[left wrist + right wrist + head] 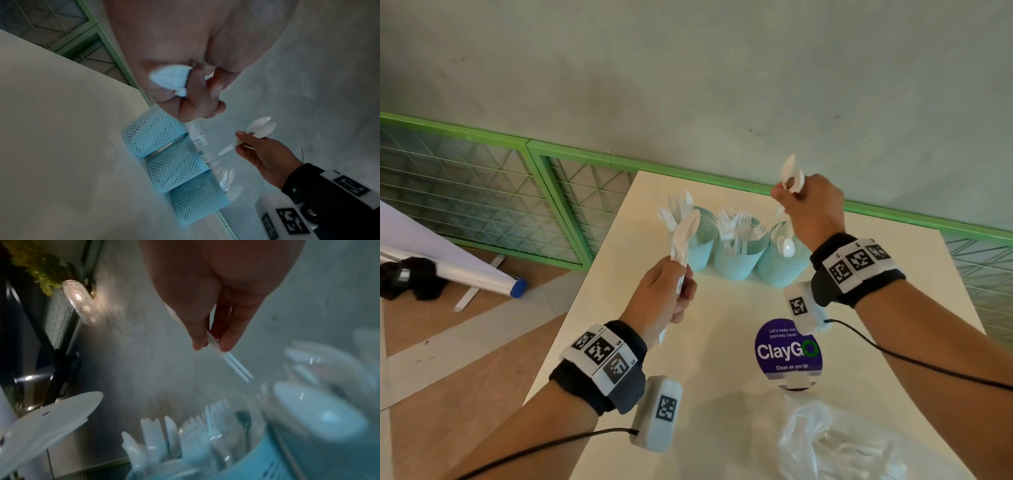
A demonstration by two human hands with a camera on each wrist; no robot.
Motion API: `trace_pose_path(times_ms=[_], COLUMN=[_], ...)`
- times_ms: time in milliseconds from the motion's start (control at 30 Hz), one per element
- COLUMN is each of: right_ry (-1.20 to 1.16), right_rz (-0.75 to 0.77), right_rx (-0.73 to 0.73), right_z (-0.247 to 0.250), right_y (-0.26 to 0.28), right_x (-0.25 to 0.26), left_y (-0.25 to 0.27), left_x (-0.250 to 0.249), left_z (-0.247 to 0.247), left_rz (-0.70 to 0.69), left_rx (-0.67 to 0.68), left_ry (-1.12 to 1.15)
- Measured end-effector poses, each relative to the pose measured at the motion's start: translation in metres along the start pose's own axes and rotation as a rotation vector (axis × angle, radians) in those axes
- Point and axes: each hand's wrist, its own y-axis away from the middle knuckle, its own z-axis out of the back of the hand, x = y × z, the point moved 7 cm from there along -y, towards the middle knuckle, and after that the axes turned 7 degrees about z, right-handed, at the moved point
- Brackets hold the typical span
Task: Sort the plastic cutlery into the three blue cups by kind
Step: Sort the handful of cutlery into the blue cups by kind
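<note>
white spoons (792, 176) pinched in right hand (813, 212); left hand (666, 294) grips cutlery bunch (683, 240).

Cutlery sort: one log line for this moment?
left hand: grips spoon bundle | right hand: holds two spoons above right cup | not dropped

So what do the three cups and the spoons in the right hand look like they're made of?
The three cups: probably moulded plastic, matt pale blue, with walls perforated in a fine mesh pattern; painted metal mesh can't be ruled out. The spoons held by the right hand: thin white plastic, slightly glossy and a little translucent at the bowls.
</note>
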Motion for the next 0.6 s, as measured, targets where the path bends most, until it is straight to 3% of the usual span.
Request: trace_pose_path(times_ms=[100, 233, 433, 600], right_ry=[0.084, 0.126, 0.070, 0.108], right_rz=[-0.038, -0.137, -0.275, -0.285], right_rx=[0.013, 0.167, 0.178, 0.221], right_z=[0.017, 0.001, -0.012, -0.019], right_y=[0.003, 0.019, 0.019, 0.023], right_x=[-0.012, -0.034, -0.048, -0.044], left_y=[-0.001, -0.002, 0.000, 0.000], left_x=[-0.001, 0.000, -0.002, -0.006], left_z=[-0.005, -0.014, -0.019, -0.013], left_rz=[-0.007, -0.005, -0.009, -0.024], left_rx=[0.006, 0.022, 0.033, 0.007], left_ry=[-0.003, -0.018, -0.033, -0.012])
